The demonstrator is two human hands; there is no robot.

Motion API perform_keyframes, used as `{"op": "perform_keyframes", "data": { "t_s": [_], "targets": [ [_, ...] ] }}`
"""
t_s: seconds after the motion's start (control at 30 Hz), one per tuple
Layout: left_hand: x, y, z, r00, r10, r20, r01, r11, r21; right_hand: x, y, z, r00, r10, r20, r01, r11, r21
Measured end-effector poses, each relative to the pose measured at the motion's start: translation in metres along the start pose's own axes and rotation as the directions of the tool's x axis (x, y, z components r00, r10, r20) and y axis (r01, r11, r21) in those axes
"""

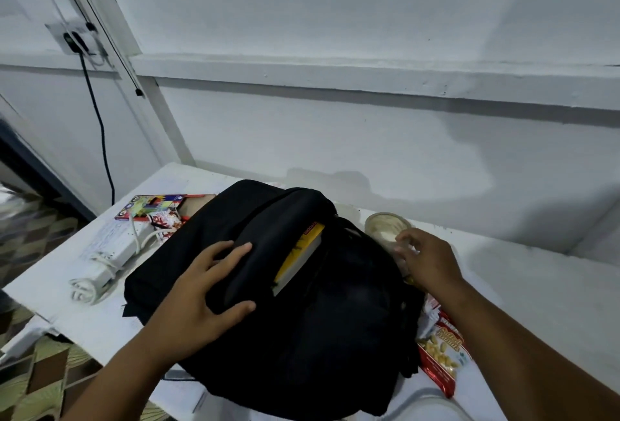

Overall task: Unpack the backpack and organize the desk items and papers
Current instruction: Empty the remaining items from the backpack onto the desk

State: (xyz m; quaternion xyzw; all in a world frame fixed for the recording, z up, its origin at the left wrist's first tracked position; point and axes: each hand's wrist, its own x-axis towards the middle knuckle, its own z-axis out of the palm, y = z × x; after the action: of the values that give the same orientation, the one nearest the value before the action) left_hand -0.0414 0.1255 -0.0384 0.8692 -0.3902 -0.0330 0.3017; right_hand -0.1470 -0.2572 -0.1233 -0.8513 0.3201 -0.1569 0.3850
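A black backpack (302, 313) lies flat on the white desk (503, 286), its top opening unzipped. A yellow-covered book (302, 259) pokes out of that opening. My left hand (201, 289) grips the backpack's front flap beside the book, fingers spread over the fabric. My right hand (426, 259) is at the backpack's right edge, fingers curled near a clear glass jar (385, 229); whether it holds the jar or the bag I cannot tell.
A colourful pencil box (147, 207) and small snack wrappers (167, 226) lie at the back left. A white power adapter with coiled cable (107, 263) rests left of the bag. A red snack packet (443, 350) sits at the right. The wall stands close behind.
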Motion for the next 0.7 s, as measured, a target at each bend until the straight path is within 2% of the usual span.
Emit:
{"op": "perform_keyframes", "data": {
  "t_s": [0.13,0.23,0.33,0.4,0.53,0.7],
  "targets": [
    [-0.018,0.001,0.004,0.999,0.0,0.046,-0.002,0.999,0.036,-0.01,-0.004,-0.013,0.986,-0.101,-0.131,0.108,0.993,0.048],
    [-0.027,0.004,0.008,0.998,-0.05,0.044,0.045,0.993,0.107,-0.022,-0.012,-0.024,0.981,-0.13,-0.143,0.15,0.979,0.139],
    [-0.033,0.009,0.015,0.994,-0.082,-0.077,0.097,0.97,0.225,-0.04,-0.026,-0.031,0.971,-0.187,-0.148,0.212,0.961,0.179],
    [-0.038,0.012,0.019,0.976,-0.108,-0.19,0.154,0.957,0.245,-0.055,-0.038,-0.033,0.961,-0.237,-0.14,0.262,0.944,0.2],
    [-0.048,0.02,0.03,0.947,-0.142,-0.287,0.213,0.949,0.233,-0.086,-0.061,-0.032,0.941,-0.327,-0.088,0.339,0.912,0.232],
    [-0.05,0.026,0.021,0.927,-0.137,-0.35,0.173,0.982,0.074,-0.124,-0.08,-0.015,0.887,-0.452,0.093,0.414,0.868,0.273]
  ]
}}
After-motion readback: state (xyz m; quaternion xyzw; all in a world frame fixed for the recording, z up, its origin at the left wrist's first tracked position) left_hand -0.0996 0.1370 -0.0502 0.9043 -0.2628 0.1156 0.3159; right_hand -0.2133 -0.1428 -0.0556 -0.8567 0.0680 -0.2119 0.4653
